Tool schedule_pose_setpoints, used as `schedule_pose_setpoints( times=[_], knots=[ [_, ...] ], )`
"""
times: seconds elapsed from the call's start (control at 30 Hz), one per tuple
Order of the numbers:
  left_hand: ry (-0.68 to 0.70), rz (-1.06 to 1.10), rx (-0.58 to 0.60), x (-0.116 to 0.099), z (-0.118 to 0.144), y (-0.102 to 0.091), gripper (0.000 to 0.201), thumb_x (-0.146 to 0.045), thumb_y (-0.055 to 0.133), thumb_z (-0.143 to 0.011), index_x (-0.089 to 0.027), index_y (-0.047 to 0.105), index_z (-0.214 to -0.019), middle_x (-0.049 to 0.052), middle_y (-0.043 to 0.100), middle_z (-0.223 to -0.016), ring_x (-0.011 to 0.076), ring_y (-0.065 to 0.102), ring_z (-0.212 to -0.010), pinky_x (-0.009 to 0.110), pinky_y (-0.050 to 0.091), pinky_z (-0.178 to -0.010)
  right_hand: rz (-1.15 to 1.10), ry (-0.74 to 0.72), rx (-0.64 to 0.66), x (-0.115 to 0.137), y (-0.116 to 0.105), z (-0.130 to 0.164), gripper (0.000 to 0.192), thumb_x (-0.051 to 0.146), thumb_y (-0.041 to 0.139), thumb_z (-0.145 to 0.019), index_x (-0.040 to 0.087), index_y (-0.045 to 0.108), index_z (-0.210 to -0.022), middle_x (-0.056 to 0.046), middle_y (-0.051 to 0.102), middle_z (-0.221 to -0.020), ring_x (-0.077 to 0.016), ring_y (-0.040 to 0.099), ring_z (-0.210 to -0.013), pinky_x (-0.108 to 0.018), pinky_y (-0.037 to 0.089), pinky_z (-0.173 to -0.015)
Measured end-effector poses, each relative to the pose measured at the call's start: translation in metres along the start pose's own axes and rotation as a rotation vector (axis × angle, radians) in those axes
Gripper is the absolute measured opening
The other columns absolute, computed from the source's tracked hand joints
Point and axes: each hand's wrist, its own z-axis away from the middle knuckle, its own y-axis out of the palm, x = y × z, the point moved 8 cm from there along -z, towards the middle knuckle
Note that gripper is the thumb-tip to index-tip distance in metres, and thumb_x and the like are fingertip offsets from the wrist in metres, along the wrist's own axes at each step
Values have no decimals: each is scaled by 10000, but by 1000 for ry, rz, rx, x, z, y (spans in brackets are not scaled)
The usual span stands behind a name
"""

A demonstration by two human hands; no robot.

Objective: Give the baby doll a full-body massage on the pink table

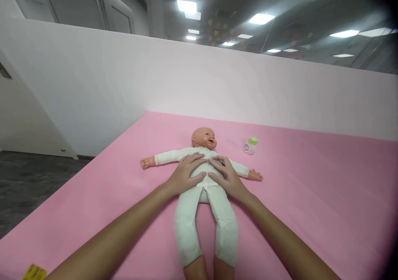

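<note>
A baby doll [203, 220] with a white cloth body lies on its back, arms stretched out to the sides and head turned to the right. My left hand [188, 173] rests on the left side of its torso, fingers spread over the chest. On the other side of the torso lies my right hand [229, 177], its fingers also apart. The two thumbs point toward each other over the belly, with a small gap between them. Neither hand grips anything. The doll's feet are cut off by the bottom of the view.
A pink surface [118, 180] lies under the doll. Up and right of it stands a small clear bottle [249, 146] with a green cap. A white wall [199, 85] rises behind. A yellow tag [35, 272] shows at the lower left, near a white door [27, 114].
</note>
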Motion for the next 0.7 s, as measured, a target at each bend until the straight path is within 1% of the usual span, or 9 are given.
schedule_pose_setpoints(
  times=[0.1,0.2,0.3,0.43,0.5,0.57,0.63,0.7],
  knots=[
    [4,5,1,0,0,0,459,-402,578,-986,-314,560,-1436,54,475,-1572,292,397,-1478,551,283,-1243,9,-28,-39,3,-3,-1,473,515,634,-949,350,626,-1393,-75,523,-1329,-266,496,-1346,-477,398,-1197],
    [-1,0,-1,-1,0,-1,451,-413,572,-986,-312,570,-1426,56,486,-1563,291,406,-1472,551,287,-1240,28,-38,-45,3,-4,-2,447,492,643,-949,351,640,-1373,-72,551,-1306,-264,535,-1294,-480,425,-1170],
    [-15,-28,-5,-2,0,-2,441,-419,572,-983,-313,584,-1412,50,507,-1546,291,424,-1459,552,292,-1236,44,-41,-49,3,-5,-2,463,486,639,-952,353,612,-1395,-70,542,-1383,-275,499,-1350,-500,392,-1194],
    [-11,-62,-44,-4,1,-5,488,-450,632,-941,-310,589,-1407,60,523,-1527,307,441,-1438,543,324,-1217,58,-27,15,2,-1,-1,549,506,642,-944,379,529,-1466,-50,487,-1514,-294,390,-1458,-547,315,-1237],
    [-12,-66,-65,-5,1,-6,513,-472,657,-919,-309,592,-1401,70,529,-1509,314,457,-1415,538,343,-1201,60,-25,33,2,-1,-1,565,511,659,-933,394,523,-1468,-39,490,-1521,-294,382,-1465,-548,314,-1237],
    [-18,-63,-83,-5,1,-8,496,-472,672,-905,-306,614,-1368,79,562,-1441,311,498,-1360,523,381,-1166,56,-25,18,2,-2,-2,532,501,669,-929,403,556,-1439,-35,520,-1492,-289,409,-1444,-538,328,-1230],
    [-26,-56,-95,-5,0,-9,445,-448,681,-896,-301,643,-1315,79,597,-1327,295,543,-1275,499,425,-1113,41,-29,-19,2,-4,-2,470,479,676,-930,401,609,-1388,-39,563,-1432,-283,450,-1408,-526,353,-1214],
    [-34,-48,-97,-5,0,-10,388,-420,682,-893,-295,663,-1260,70,604,-1225,277,567,-1191,477,451,-1060,13,-38,-56,2,-6,-3,409,460,686,-926,387,661,-1327,-50,596,-1366,-280,489,-1367,-513,387,-1187]
  ],
)
